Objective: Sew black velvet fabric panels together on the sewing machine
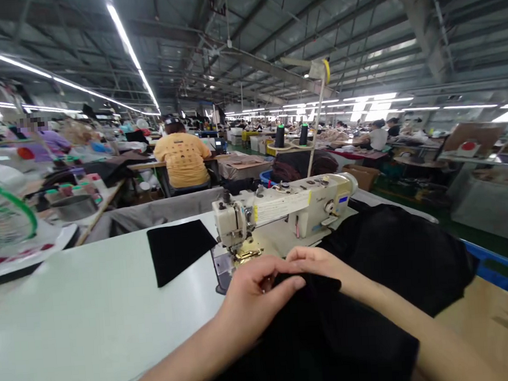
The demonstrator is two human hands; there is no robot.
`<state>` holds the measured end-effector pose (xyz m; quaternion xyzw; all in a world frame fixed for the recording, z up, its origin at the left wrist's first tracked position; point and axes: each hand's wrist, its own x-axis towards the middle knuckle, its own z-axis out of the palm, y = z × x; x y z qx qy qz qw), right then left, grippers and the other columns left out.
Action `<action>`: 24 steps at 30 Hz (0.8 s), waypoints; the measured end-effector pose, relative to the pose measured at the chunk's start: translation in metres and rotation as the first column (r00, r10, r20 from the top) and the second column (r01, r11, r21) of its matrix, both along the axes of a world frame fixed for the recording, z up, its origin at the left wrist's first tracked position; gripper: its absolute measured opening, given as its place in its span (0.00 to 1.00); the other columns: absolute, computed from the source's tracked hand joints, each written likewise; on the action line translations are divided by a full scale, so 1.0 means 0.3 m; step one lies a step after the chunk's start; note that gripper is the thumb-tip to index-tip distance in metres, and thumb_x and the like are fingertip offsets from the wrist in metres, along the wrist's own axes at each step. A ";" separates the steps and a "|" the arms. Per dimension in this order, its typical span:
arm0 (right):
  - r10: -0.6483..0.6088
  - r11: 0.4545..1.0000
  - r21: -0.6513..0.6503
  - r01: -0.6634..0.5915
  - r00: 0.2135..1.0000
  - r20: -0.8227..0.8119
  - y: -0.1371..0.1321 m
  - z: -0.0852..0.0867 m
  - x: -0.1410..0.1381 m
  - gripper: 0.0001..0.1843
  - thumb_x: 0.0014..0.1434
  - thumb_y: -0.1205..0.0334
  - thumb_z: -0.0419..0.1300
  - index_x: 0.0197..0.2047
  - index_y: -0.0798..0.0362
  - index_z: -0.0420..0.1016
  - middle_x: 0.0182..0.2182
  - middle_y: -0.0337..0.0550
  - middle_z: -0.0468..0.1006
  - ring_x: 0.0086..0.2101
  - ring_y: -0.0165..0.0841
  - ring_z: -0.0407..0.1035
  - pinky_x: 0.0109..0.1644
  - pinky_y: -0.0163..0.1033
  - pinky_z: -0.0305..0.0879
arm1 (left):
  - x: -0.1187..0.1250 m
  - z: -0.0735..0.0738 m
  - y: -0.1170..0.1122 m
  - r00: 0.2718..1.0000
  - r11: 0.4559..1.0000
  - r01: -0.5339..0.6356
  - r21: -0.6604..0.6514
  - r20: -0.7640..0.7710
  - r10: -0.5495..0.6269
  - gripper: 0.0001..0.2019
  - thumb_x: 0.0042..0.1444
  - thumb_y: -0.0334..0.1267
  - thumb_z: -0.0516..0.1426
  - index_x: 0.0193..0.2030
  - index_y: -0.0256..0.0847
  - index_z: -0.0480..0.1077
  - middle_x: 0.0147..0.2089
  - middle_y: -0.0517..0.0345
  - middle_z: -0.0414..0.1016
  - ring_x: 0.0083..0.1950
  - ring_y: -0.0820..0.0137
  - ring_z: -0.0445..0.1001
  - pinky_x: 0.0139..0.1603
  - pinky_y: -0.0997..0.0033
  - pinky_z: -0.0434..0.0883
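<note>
My left hand (261,291) pinches the upper edge of a piece of black fabric (325,342), thumb on the near side. Close against it, my right hand (313,260) grips the same edge from behind, its fingertips partly hidden by the cloth and the left fingers. The fabric hangs down toward me between my forearms. Just beyond the hands stands a white sewing machine (281,209), its needle area and metal plate to the left of my fingers. A separate flat black fabric piece (180,248) lies on the pale table left of the machine head.
More black fabric (402,255) is heaped right of the machine. Two dark thread cones (280,136) sit on a stand behind it. A green-rimmed fan (7,208) is at the left. A person in a yellow shirt (182,159) sits farther back, facing away.
</note>
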<state>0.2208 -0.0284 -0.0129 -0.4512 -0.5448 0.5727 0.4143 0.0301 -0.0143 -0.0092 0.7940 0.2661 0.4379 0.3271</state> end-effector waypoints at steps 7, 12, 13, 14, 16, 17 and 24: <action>0.106 0.953 0.299 -0.045 0.976 -0.193 -0.044 0.072 -0.029 0.52 0.51 0.17 0.44 0.66 0.46 0.59 0.65 0.59 0.65 0.57 0.52 0.69 0.51 0.54 0.71 | -0.143 0.169 0.037 0.901 0.896 -0.303 -0.326 0.210 0.381 0.18 0.47 0.53 0.66 0.31 0.40 0.72 0.23 0.63 0.73 0.23 0.75 0.66 0.23 0.79 0.61; -0.039 0.869 0.494 -0.029 0.991 0.128 -0.065 -0.007 -0.094 0.64 0.42 0.46 0.77 0.73 0.39 0.43 0.72 0.51 0.51 0.67 0.50 0.55 0.64 0.55 0.62 | -0.182 0.177 0.023 0.876 0.852 -0.363 -0.378 0.175 0.450 0.20 0.47 0.56 0.66 0.30 0.41 0.70 0.17 0.69 0.61 0.18 0.79 0.55 0.19 0.81 0.49; -0.061 0.863 0.503 -0.048 0.978 0.198 -0.067 -0.027 -0.115 0.68 0.40 0.48 0.78 0.74 0.40 0.41 0.72 0.51 0.50 0.68 0.51 0.51 0.66 0.57 0.58 | -0.187 0.170 0.024 0.872 0.847 -0.361 -0.391 0.182 0.455 0.20 0.47 0.56 0.65 0.31 0.41 0.70 0.17 0.69 0.61 0.18 0.79 0.55 0.19 0.81 0.49; -0.058 0.860 0.504 -0.084 0.964 0.259 -0.068 -0.048 -0.137 0.72 0.36 0.49 0.80 0.75 0.42 0.40 0.72 0.51 0.49 0.69 0.52 0.48 0.68 0.58 0.54 | -0.192 0.165 0.024 0.868 0.842 -0.352 -0.409 0.196 0.457 0.20 0.47 0.56 0.66 0.31 0.41 0.69 0.18 0.68 0.63 0.18 0.79 0.56 0.19 0.81 0.50; -0.082 0.855 0.510 -0.098 0.944 0.320 -0.063 -0.093 -0.182 0.74 0.33 0.50 0.80 0.75 0.45 0.41 0.73 0.51 0.49 0.70 0.53 0.44 0.71 0.60 0.48 | -0.208 0.159 0.019 0.860 0.832 -0.321 -0.452 0.229 0.456 0.20 0.46 0.56 0.66 0.32 0.42 0.69 0.20 0.67 0.66 0.19 0.78 0.59 0.20 0.81 0.55; -0.132 0.848 0.527 -0.054 0.942 0.309 -0.055 -0.116 -0.202 0.69 0.36 0.51 0.79 0.74 0.45 0.44 0.72 0.50 0.52 0.70 0.53 0.46 0.71 0.59 0.48 | -0.218 0.161 0.013 0.856 0.826 -0.305 -0.473 0.244 0.455 0.20 0.46 0.55 0.67 0.33 0.42 0.69 0.21 0.66 0.67 0.20 0.77 0.61 0.20 0.81 0.56; -0.249 0.930 0.293 0.222 0.967 0.060 0.086 -0.184 -0.189 0.16 0.53 0.51 0.66 0.40 0.53 0.79 0.34 0.43 0.83 0.39 0.43 0.77 0.44 0.46 0.73 | -0.353 0.189 -0.008 0.892 0.830 -0.366 -0.421 0.095 0.441 0.17 0.50 0.55 0.63 0.37 0.43 0.74 0.28 0.60 0.75 0.27 0.70 0.70 0.26 0.75 0.66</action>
